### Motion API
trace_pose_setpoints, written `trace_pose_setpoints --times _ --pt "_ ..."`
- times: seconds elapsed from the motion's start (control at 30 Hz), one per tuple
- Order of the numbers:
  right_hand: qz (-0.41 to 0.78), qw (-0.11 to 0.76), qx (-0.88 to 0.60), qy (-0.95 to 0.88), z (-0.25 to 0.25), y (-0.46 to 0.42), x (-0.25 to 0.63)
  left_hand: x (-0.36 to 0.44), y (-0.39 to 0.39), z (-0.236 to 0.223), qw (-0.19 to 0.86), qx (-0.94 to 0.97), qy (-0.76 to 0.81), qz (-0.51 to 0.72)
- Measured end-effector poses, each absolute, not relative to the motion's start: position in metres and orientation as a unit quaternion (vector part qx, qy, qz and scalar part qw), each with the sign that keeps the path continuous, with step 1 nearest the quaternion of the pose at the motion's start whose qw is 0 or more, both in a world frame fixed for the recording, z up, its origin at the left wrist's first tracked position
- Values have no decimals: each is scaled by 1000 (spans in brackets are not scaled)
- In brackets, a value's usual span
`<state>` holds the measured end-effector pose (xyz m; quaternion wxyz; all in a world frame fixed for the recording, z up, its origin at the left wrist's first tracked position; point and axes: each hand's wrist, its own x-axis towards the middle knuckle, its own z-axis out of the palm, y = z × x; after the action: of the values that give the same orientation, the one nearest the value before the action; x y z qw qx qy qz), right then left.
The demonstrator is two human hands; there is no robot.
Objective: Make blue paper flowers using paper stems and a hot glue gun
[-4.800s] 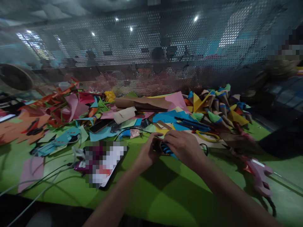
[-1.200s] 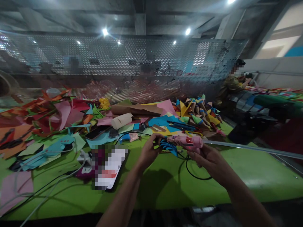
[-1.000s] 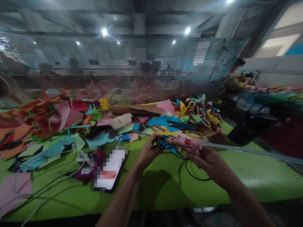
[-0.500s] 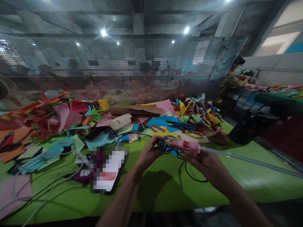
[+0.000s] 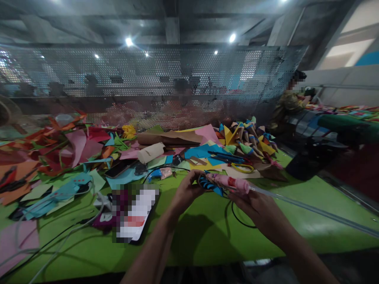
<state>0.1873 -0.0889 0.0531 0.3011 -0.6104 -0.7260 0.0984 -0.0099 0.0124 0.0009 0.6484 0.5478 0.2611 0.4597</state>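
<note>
My left hand [image 5: 191, 189] is closed on a small blue piece with dark stripes [image 5: 211, 185], whose kind I cannot make out. Just right of it, my right hand [image 5: 257, 201] grips a pink glue gun [image 5: 231, 182] from below, its fingers partly hidden. A long clear glue stick [image 5: 296, 199] runs out of the gun's back end to the right edge of the view. The gun's front end is at the blue piece; whether they touch is hard to tell. A black cord [image 5: 237, 217] loops beneath my hands.
A phone with a lit screen [image 5: 137, 215] lies left of my hands on the green table [image 5: 195, 244]. Coloured paper pieces [image 5: 79, 148] heap up behind, with paper cones [image 5: 242, 136], pens [image 5: 227, 157] and yellow-handled scissors [image 5: 242, 168]. A co-worker [image 5: 290, 102] is at the far right.
The pink glue gun and my right hand have shifted very slightly, the clear stick tilting a little lower on the right. My left hand stays in almost the same place.
</note>
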Motion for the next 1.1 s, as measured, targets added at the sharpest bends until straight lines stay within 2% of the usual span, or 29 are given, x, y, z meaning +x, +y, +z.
trace_pose_setpoints --times 0.37,0.93,1.1 --pt "59 303 -608 -732 57 -88 189 -10 16 -6 628 564 266 465" --pt "62 279 -614 -736 56 -89 186 -8 15 -7 634 561 254 467" --pt "21 271 -612 -742 58 -88 186 -9 16 -5 612 566 271 480"
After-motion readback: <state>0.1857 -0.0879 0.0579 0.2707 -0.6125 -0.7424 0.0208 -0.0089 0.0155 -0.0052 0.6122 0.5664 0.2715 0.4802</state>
